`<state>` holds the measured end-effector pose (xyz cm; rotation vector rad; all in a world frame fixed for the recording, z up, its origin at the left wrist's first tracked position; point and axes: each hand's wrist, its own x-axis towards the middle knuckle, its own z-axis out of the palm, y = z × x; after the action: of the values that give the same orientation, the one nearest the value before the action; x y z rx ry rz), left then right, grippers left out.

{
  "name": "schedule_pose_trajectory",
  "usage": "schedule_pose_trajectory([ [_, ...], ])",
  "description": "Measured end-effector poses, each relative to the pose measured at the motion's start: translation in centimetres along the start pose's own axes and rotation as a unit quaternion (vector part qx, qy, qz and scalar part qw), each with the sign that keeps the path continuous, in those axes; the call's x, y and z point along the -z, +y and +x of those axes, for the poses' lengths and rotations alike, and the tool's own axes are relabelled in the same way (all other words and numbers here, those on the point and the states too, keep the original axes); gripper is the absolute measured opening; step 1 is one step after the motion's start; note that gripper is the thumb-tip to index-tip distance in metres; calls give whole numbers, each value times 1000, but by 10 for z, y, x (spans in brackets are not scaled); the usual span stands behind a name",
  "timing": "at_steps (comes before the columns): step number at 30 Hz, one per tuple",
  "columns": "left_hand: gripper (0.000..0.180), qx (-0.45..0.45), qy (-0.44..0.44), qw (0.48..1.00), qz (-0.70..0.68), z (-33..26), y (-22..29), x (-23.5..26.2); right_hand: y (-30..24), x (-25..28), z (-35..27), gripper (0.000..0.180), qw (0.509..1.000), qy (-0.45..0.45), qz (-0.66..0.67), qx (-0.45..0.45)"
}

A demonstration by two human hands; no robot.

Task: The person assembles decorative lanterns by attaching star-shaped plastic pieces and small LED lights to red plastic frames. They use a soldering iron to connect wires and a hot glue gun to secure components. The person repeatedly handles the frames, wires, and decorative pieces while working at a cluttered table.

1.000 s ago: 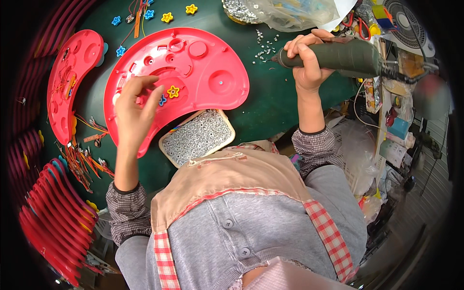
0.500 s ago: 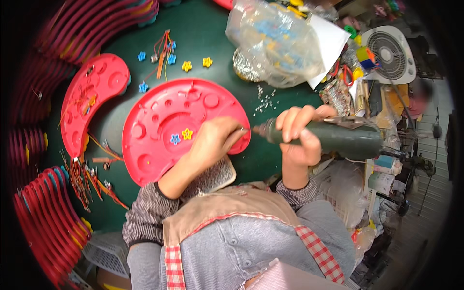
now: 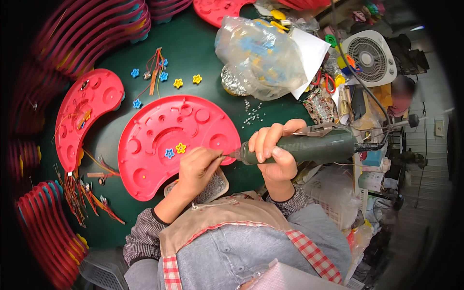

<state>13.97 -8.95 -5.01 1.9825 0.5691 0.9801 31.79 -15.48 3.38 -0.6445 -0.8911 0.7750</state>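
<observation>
My right hand is wrapped round a dark green electric screwdriver, held nearly level with its tip toward the left. At that tip, the thumb and fingers of my left hand are pinched together; what they hold is too small to make out. Both meet over the right side of a red crescent-shaped plastic panel, which has round recesses. A blue star piece and a yellow star piece sit in its middle. Partly behind my left wrist is a tray of small metal bits.
Small screws lie scattered beyond the panel. A clear bag of coloured pieces stands at the back. Another red panel with wires lies left, near wire bundles and stacked red panels. A white fan is far right.
The whole view has shifted. The screwdriver and both hands have moved left and nearer to me, and the screwdriver's tip now meets my left fingertips over the panel's edge.
</observation>
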Motion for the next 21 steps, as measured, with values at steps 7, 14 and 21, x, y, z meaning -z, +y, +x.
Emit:
schedule_pose_trajectory([
  [7,33,-5,-27,986,163,-19,-9,17,30,7,-2,46,980,-92,-157,75],
  [14,18,34,-65,981,179,-35,-13,21,60,16,-9,45,983,-80,-159,51],
  [21,17,48,-57,983,167,-35,-14,19,70,26,-14,41,983,-69,-164,45],
])
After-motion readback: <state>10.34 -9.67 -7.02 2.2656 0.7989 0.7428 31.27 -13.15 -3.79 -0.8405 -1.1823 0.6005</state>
